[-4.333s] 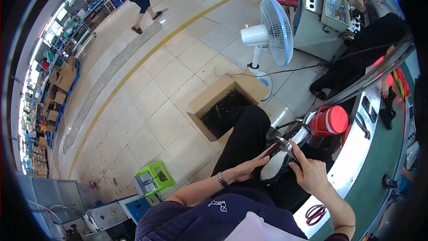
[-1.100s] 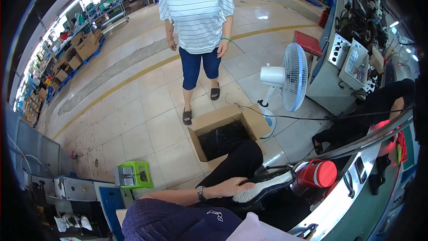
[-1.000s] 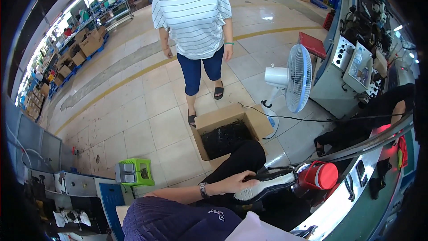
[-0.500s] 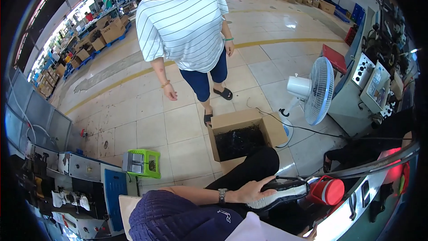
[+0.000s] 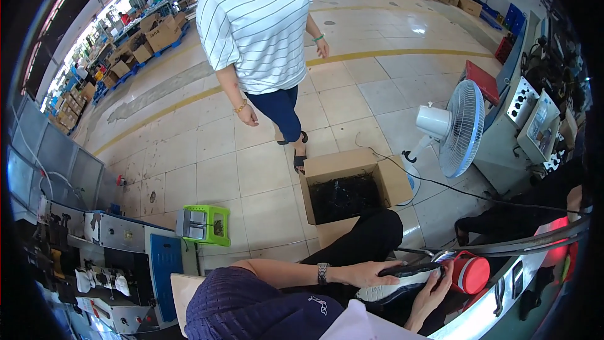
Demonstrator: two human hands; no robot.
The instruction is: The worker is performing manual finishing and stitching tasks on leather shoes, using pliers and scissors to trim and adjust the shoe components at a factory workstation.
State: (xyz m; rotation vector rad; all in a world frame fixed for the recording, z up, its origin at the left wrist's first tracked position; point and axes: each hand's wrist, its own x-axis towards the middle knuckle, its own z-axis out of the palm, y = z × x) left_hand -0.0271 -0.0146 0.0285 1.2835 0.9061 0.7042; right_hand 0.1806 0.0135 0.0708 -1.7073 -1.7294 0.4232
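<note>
One black-and-white shoe (image 5: 385,291) is lying near the person's black-trousered knee (image 5: 377,230). The left hand (image 5: 363,274) is clamping its fingers on the shoe's edge; the right hand (image 5: 429,296) is touching the other end, fingers slightly apart, though whether they are gripping I cannot tell. A red jug (image 5: 473,275) is standing just beside them.

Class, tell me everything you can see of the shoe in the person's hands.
The shoe is held over black trousers, its whitish, rubbery-looking sole turned upward, with black material along its edges. The left hand holds its far edge; the right hand touches its right end, near the red jug. The hands hide some of it.
</note>
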